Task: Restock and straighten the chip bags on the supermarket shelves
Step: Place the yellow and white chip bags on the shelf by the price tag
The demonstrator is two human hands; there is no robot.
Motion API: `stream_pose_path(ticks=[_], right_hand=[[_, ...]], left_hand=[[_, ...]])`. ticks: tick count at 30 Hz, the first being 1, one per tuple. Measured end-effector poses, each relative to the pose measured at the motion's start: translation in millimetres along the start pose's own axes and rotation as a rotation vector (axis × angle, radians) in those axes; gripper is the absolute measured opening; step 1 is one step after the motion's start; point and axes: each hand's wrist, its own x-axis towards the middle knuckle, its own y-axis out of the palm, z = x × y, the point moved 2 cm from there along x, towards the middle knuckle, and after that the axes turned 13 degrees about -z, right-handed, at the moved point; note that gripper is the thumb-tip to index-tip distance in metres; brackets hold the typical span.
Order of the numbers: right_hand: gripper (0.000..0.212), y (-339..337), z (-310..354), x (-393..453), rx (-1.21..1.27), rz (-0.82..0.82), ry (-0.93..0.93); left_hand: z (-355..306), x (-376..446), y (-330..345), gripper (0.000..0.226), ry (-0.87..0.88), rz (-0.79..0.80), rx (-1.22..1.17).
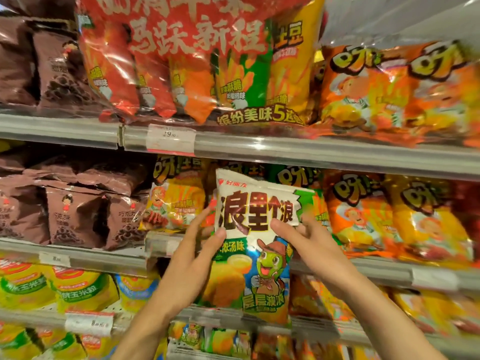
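Both hands grip a glossy, puffy white chip bag (pixel 253 245) upright before the middle shelf (pixel 337 157): left hand (pixel 193 258) pinching its left edge, right hand (pixel 309 245) its right; crinkly orange bags (pixel 363 216) beside it fill that shelf

White chip bag (pixel 255 235) with bold dark lettering and a green cartoon turtle, upright, slightly crumpled, held in front of the middle shelf (pixel 337 157).
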Motion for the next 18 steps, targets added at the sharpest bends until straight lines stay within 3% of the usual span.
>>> stream_pose_path(ticks=[2, 3, 5, 7, 10, 15, 18], right_hand=[[0.096, -25, -5, -7, 0.038, -0.023, -0.024], [0.103, -38, -6, -11, 0.068, -0.026, -0.016], [0.138, -67, -15, -15, 0.095, -0.044, 0.047], [0.151, -100, -26, -21, 0.083, -0.073, 0.084], [0.143, -160, -42, -33, 0.095, -0.115, 0.053], [0.155, -279, -70, -59, 0.048, -0.191, 0.092], [0.133, -350, -91, -70, 0.010, -0.228, 0.078]], left_hand=[[-9, -11, 24, 0.054, -0.008, 0.059, -0.043], [-13, -17, 37, 0.053, -0.008, 0.076, -0.053], [-21, -30, 66, 0.053, -0.008, 0.088, -0.060], [-28, -43, 97, 0.055, -0.007, 0.095, -0.069], [-38, -66, 151, 0.061, -0.005, 0.123, -0.095], [-61, -117, 258, 0.058, 0.004, 0.185, -0.127], [-74, -147, 324, 0.055, 0.010, 0.227, -0.127]])
